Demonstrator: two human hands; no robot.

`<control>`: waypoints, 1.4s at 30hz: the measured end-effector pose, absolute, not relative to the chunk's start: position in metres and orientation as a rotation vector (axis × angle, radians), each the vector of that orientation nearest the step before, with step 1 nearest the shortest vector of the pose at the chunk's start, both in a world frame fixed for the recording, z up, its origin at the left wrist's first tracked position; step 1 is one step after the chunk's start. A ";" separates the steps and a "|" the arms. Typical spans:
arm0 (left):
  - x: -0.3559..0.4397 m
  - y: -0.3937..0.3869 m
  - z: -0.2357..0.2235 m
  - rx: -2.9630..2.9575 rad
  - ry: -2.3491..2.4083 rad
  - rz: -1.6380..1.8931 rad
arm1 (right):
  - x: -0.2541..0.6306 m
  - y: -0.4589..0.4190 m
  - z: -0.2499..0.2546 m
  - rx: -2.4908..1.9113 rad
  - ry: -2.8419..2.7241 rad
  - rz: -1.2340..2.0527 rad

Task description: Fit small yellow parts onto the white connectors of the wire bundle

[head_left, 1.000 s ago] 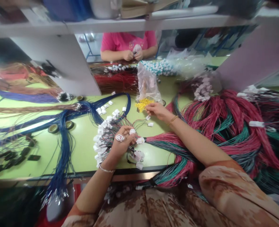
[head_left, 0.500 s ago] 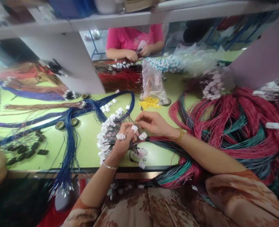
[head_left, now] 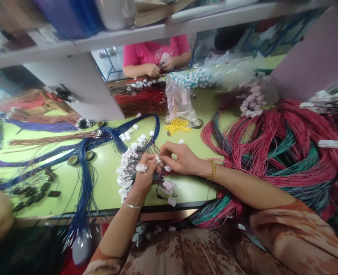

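Note:
My left hand (head_left: pixel 145 172) pinches a small white connector (head_left: pixel 157 159) between thumb and fingers. My right hand (head_left: pixel 176 158) meets it from the right, its fingertips closed at the connector; whatever thin piece they hold is too small to make out. Beside my left hand, a bundle of wires ends in many white connectors (head_left: pixel 125 162). Under my hands lie more wires, and a pinkish-white connector (head_left: pixel 168 187) rests near the table edge. Red and dark wires run off to the right from beneath my right wrist.
Yellow small parts (head_left: pixel 177 126) spill from a clear plastic bag (head_left: pixel 179 101). Blue wires (head_left: pixel 84 175) hang over the table's front edge at left. A big heap of red and green wires (head_left: pixel 260 152) covers the right. Across the table, a person in pink (head_left: pixel 157 57) works with both hands.
My right hand has come down and closed in on the connector in my left hand; before, it was raised a little apart. The whole view has shifted slightly.

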State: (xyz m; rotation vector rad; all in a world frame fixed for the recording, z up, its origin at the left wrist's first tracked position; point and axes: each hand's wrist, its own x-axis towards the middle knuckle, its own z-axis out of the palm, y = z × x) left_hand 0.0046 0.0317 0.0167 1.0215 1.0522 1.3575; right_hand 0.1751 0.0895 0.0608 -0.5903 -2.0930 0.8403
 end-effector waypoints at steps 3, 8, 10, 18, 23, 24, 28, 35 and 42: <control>0.004 0.032 0.016 1.031 1.056 1.362 | 0.175 0.088 0.060 -0.621 -2.096 0.788; 0.004 0.033 0.014 1.030 1.100 1.374 | 0.172 0.090 0.051 -0.523 -2.237 0.479; 0.006 0.034 0.013 1.009 1.127 1.394 | 0.168 0.086 0.044 -0.537 -2.245 0.402; 0.011 0.035 0.012 1.039 1.301 1.413 | 0.160 0.074 0.026 -0.622 -2.235 0.516; 0.011 0.035 0.021 1.328 1.323 1.270 | 0.188 0.150 0.031 -1.141 -2.189 0.603; 0.012 0.034 0.021 1.263 1.294 1.261 | 0.193 0.167 0.029 -1.280 -2.221 0.613; 0.012 0.031 0.020 1.005 1.202 1.201 | 0.201 0.207 0.009 -1.492 -2.250 0.627; 0.004 0.028 0.027 1.333 1.623 1.142 | 0.199 0.209 -0.011 -1.432 -2.238 0.642; -0.013 0.011 0.046 1.132 1.338 0.913 | 0.205 0.202 0.008 -1.328 -1.905 0.938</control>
